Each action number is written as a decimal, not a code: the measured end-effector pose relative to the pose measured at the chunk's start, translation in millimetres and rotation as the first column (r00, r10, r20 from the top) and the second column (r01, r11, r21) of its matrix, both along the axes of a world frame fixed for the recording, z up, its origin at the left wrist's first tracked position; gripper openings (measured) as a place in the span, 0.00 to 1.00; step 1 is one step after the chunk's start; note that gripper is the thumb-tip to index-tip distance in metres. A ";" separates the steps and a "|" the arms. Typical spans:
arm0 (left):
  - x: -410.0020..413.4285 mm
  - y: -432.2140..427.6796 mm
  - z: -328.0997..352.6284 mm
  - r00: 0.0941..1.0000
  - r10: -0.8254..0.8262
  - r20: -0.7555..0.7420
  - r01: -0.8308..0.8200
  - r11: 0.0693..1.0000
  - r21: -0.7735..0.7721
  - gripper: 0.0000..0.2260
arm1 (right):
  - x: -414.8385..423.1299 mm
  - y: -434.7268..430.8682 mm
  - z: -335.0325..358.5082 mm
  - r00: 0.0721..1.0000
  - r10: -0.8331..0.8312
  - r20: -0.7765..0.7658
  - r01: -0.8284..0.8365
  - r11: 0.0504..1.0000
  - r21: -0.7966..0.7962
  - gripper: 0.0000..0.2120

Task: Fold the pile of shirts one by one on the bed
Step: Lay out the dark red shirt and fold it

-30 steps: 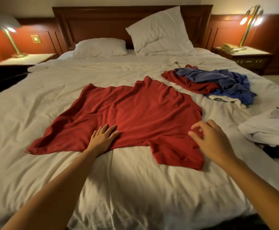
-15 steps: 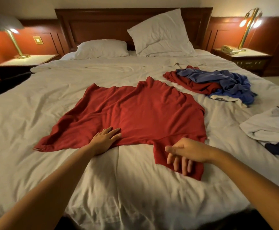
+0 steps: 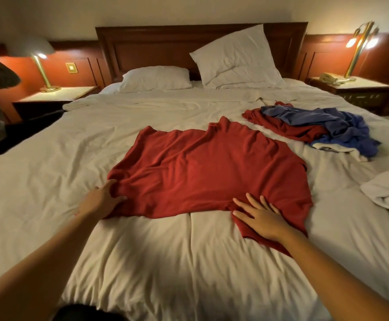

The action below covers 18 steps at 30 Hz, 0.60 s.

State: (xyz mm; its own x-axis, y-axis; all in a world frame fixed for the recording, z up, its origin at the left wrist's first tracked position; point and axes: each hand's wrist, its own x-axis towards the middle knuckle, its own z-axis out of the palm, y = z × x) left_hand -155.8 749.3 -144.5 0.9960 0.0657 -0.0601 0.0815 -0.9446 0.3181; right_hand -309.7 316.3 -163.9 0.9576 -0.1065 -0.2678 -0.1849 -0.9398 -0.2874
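Two hands on the red shirt [image 3: 212, 172], spread on the bed [image 3: 165, 262]: I see the left hand [image 3: 101, 202] gripping its bunched edge, the right hand [image 3: 260, 216] flat on a sleeve [image 3: 297, 212]; shirt pile [image 3: 316, 126] beyond it.

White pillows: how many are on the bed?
2. One white fabric pillow lies flat, left of centre; the other pillow leans propped against the dark wooden headboard, to its right.

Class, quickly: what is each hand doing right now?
Left hand: closed, gripping the red shirt at its edge.
Right hand: open, flat on the red shirt.
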 end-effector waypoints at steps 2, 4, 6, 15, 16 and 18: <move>1.7 -4.9 3.4 0.994 -0.101 0.036 0.104 0.992 -0.074 0.30 | -3.4 2.6 1.8 0.998 -0.027 0.058 0.026 0.999 0.020 0.24; 3.7 -4.2 6.8 0.982 -0.174 0.071 0.171 0.984 0.052 0.24 | -7.2 2.8 0.6 0.962 -0.076 0.264 0.043 0.991 0.127 0.13; 2.8 2.1 15.6 0.974 -0.214 0.075 0.197 0.962 0.188 0.17 | -9.3 -0.5 -2.8 0.902 -0.103 0.419 -0.008 0.967 0.255 0.03; 19.0 5.6 52.1 0.970 0.095 -0.226 0.054 0.816 0.576 0.33 | 20.1 -5.7 51.1 0.947 -0.090 0.308 -0.067 0.883 0.465 0.10; 20.1 -2.7 52.3 0.983 0.065 -0.172 0.042 0.831 0.555 0.33 | 31.5 0.7 51.5 0.938 -0.085 0.337 -0.077 0.896 0.438 0.08; 31.2 -18.3 45.2 0.988 -0.099 -0.119 0.143 0.875 0.463 0.31 | 59.8 19.6 44.1 0.956 -0.027 0.291 -0.082 0.931 0.356 0.12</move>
